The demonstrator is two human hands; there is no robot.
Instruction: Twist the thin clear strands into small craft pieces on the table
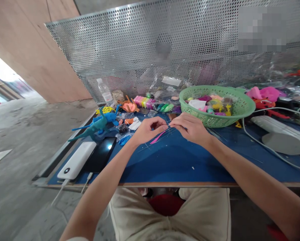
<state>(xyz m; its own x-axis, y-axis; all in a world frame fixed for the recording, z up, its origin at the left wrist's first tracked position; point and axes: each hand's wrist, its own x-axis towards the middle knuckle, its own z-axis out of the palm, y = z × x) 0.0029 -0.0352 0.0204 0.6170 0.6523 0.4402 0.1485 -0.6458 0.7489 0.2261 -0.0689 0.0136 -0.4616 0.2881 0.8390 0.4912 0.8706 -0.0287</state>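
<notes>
Over the blue table my left hand (151, 130) and my right hand (190, 129) meet, fingertips almost touching. Both are closed in a pinch; what sits between the fingers is too small to make out. Just below the left fingertips lies a thin pink strip (158, 137). Several fine wires (148, 146) lie on the table around it. To the left of my left hand are a white scrap (135, 124) and a blue lump in clear wrap (125, 140). A small brown piece (172, 116) shows behind the fingertips.
A green basket (216, 121) of colourful clay pieces stands behind my right hand. Teal and blue dinosaur figures (98, 124), a white power bank (77, 160) and a black phone (101, 157) are at left. A white cable (255, 140) crosses the right side. Perforated metal (130, 43) rises behind.
</notes>
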